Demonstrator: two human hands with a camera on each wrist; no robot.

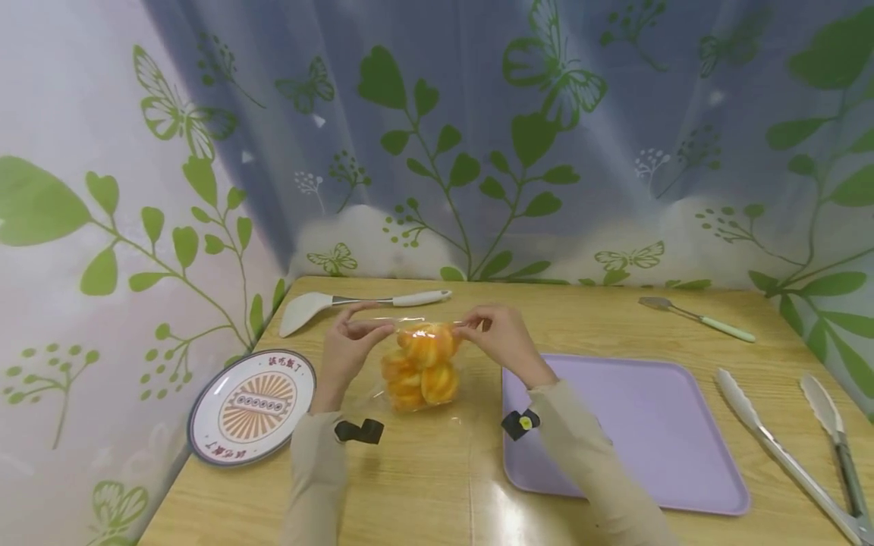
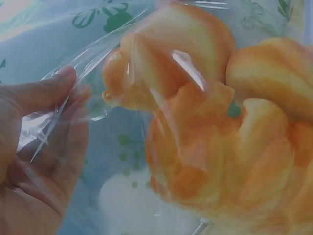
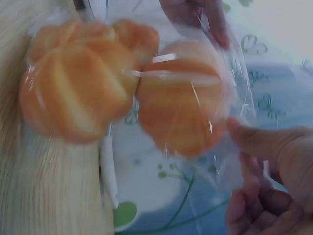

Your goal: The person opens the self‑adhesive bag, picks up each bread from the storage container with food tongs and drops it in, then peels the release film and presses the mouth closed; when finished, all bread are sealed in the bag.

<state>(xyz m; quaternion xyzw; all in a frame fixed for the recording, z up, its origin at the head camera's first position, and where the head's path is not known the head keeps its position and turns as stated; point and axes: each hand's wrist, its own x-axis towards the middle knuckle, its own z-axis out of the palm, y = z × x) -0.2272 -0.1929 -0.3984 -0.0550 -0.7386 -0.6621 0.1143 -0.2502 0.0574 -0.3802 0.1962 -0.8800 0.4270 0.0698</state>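
A clear plastic bag (image 1: 378, 394) with several golden bread rolls (image 1: 426, 364) inside hangs between my hands, near the middle of the table. My left hand (image 1: 343, 350) pinches the bag's upper left corner between thumb and fingers. In the left wrist view, the film creases in the left hand's thumb and fingers (image 2: 73, 115). My right hand (image 1: 504, 341) pinches the opposite upper corner. The right wrist view has the right hand (image 3: 274, 171) at the bag's edge, beside the rolls (image 3: 78, 93), slightly blurred. How far the bag's bottom is from the tabletop I cannot tell.
A white spatula (image 1: 307, 311) lies behind the left hand, and a patterned plate (image 1: 300, 387) sits at left. The purple tray (image 1: 635, 425) is under the right forearm. Metal tongs (image 1: 778, 447) lie at far right. A green-handled spreader (image 1: 724, 327) lies at the back right.
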